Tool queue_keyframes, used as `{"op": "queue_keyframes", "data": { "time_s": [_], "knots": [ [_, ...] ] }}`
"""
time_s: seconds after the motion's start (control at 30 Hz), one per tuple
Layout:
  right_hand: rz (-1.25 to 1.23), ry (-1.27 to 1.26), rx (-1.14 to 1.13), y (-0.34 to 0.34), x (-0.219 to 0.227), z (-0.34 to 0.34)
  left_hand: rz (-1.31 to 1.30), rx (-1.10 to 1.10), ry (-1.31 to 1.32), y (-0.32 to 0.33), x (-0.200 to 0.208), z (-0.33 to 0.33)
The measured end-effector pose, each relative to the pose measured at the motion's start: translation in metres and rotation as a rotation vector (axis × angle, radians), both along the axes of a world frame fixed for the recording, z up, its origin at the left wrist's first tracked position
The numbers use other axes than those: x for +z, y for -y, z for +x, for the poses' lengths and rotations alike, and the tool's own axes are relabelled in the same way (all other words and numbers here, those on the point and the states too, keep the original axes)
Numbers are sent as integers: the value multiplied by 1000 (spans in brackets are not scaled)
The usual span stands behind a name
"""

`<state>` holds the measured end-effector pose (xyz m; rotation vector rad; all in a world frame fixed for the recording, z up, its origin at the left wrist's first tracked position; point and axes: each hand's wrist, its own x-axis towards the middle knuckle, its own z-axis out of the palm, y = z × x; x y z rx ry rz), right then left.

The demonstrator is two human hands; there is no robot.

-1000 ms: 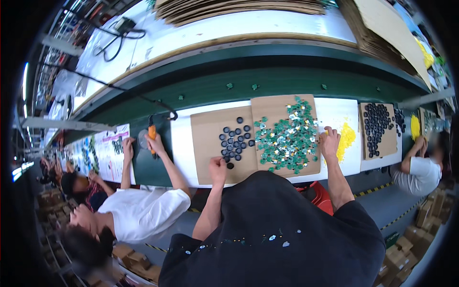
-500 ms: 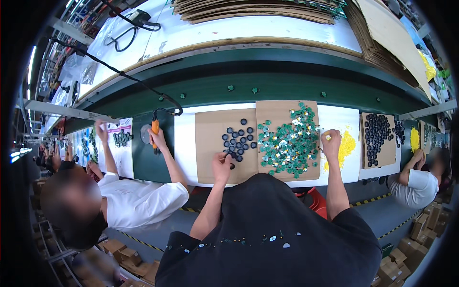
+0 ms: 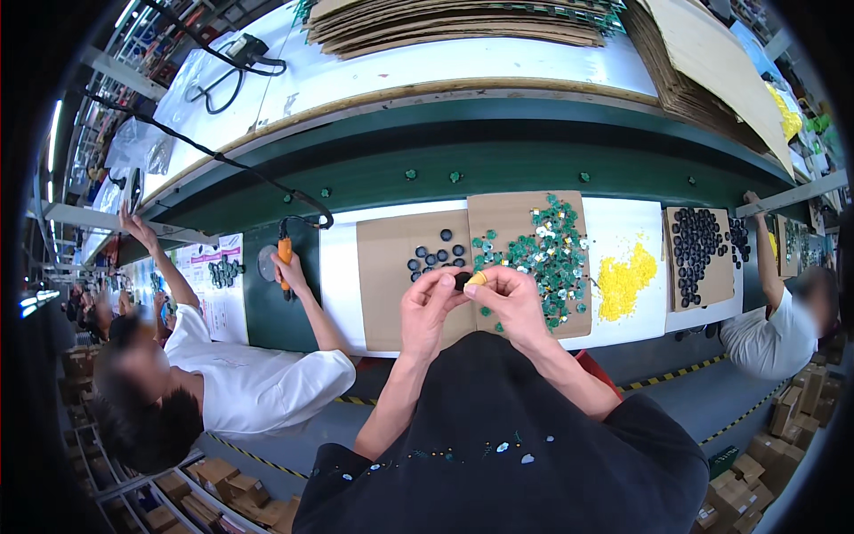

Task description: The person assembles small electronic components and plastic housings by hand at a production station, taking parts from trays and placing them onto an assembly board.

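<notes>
In front of my chest my two hands meet, fingertips almost touching. My left hand (image 3: 425, 313) pinches a black round cap (image 3: 462, 280). Right beside it, my right hand (image 3: 518, 307) grips a small yellow piece (image 3: 478, 279) between thumb and fingers; whether the two parts touch I cannot tell. Just beyond my left hand, several black round caps (image 3: 432, 258) lie on a cardboard sheet (image 3: 381, 267). A heap of small green circuit boards (image 3: 556, 258) covers a second sheet, partly hidden by my right hand. Farther right, loose yellow pieces (image 3: 625, 283) are spread on the white tabletop (image 3: 605, 329).
Beyond the table runs a green conveyor belt (image 3: 498, 165) carrying a few boards. At left, a co-worker's hand holds an orange electric screwdriver (image 3: 284, 258) on a black cable. More black caps fill a cardboard sheet (image 3: 712, 289) at right. Cardboard sheets (image 3: 463, 27) are stacked on the shelf.
My left hand has left the caps and my right hand the yellow pile; both have come together in front of me. The right co-worker's arm now reaches toward the belt.
</notes>
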<state>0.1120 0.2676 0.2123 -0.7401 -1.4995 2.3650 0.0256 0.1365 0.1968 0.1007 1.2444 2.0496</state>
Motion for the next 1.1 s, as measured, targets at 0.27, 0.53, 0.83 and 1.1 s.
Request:
{"op": "queue_keyframes", "data": {
  "time_s": [0.27, 0.53, 0.83, 1.1],
  "knots": [
    [-69, -63, -26, -3, 23, -3, 15, -75, -147, -5, 31, 4],
    [-465, -104, 35, -7, 24, -2, -19, -106, -290, -2, 31, 4],
    [-854, -213, 5, 2, 23, 0, 37, -44, -581, -8, 20, 5],
    [-725, -243, -94, 12, 35, -5, 21, 89, -629, -16, 29, 12]
  ]
}}
